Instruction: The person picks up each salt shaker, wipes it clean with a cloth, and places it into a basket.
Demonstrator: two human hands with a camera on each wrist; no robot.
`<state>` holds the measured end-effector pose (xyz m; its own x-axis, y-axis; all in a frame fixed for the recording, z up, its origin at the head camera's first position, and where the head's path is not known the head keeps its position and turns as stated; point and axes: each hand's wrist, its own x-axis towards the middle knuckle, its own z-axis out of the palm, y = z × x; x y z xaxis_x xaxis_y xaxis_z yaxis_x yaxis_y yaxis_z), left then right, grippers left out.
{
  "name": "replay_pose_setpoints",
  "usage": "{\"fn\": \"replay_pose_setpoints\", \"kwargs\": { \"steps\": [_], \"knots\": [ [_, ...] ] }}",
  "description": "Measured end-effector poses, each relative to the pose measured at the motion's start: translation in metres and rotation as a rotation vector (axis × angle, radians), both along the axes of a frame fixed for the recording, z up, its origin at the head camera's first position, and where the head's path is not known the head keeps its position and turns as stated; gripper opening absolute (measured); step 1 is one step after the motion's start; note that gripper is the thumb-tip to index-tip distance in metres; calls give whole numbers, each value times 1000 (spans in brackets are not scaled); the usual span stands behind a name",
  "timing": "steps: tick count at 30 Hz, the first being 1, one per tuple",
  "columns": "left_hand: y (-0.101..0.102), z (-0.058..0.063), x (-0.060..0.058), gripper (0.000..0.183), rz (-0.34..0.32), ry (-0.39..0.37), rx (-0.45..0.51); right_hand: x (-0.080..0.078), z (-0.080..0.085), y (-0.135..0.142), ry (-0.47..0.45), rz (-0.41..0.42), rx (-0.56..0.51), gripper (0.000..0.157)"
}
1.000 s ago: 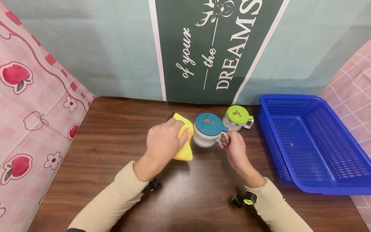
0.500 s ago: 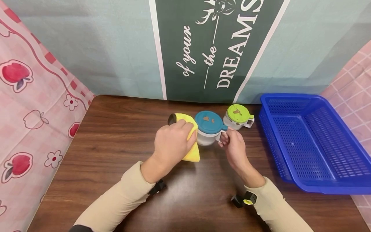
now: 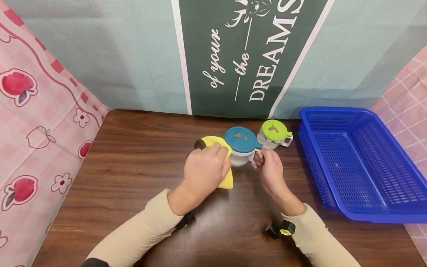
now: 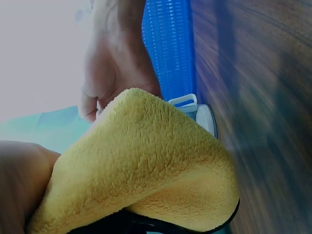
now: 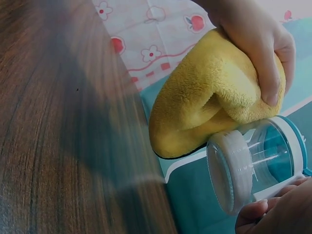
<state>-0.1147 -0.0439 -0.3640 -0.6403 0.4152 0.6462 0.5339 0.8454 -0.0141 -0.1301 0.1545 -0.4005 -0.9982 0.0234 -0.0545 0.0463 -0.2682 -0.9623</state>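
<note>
Far on the tabletop [image 3: 133, 167], a green-lidded jar [image 3: 274, 130] stands between the blue basket [image 3: 315, 168] and the blue-lidded jar [image 3: 241, 140], whose handle [image 3: 252, 156] my right hand [image 3: 271, 170] grips. My left hand [image 3: 205, 168] clutches yellow cloth [image 3: 227, 180] against its side.

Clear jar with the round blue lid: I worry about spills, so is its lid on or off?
On: the head view shows the round blue lid capping the clear jar; tightness I cannot tell.

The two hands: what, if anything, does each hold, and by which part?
The left hand grips a bunched yellow cloth, exact part unclear; the right hand holds the blue-lidded jar by its white handle.
</note>
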Motion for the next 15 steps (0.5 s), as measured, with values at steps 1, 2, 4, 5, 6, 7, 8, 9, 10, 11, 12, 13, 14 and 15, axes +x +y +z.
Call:
{"fn": "replay_pose_setpoints", "kwargs": {
  "steps": [1,2,4,5,6,7,8,9,10,11,12,13,14,15],
  "knots": [
    [1,0,1,11,1,-3,-7,0,0,0,1,-1,1,29],
    [2,0,2,12,1,-8,-11,0,0,0,1,-2,3,29],
    [4,-1,3,12,10,-5,-17,-1,0,-1,5,-6,9,29],
    [5,-1,4,13,16,0,-19,-1,0,-1,6,-10,11,29],
    [6,-1,5,14,23,6,-19,-1,0,-2,6,-14,14,29],
    [8,-1,6,15,34,13,-20,-1,-1,-1,7,-11,18,30],
    [11,-2,8,16,46,19,-19,-1,-1,0,7,-9,21,30],
    [13,-3,9,16,56,25,-18,-1,-2,0,8,-8,28,30],
    [15,-3,11,16,65,30,-18,-1,-2,0,7,-7,32,30],
    [18,-4,12,15,72,33,-19,-1,-3,1,6,-7,38,30],
    [20,-4,13,15,78,33,-18,-1,-3,1,6,-4,45,30],
    [23,-5,15,14,84,32,-17,-2,-4,2,6,-4,52,30],
    [25,-5,16,14,90,31,-19,-1,-5,2,2,-6,55,30],
    [27,-6,16,14,96,27,-21,-1,-5,3,2,-7,59,30]
  ]
}}
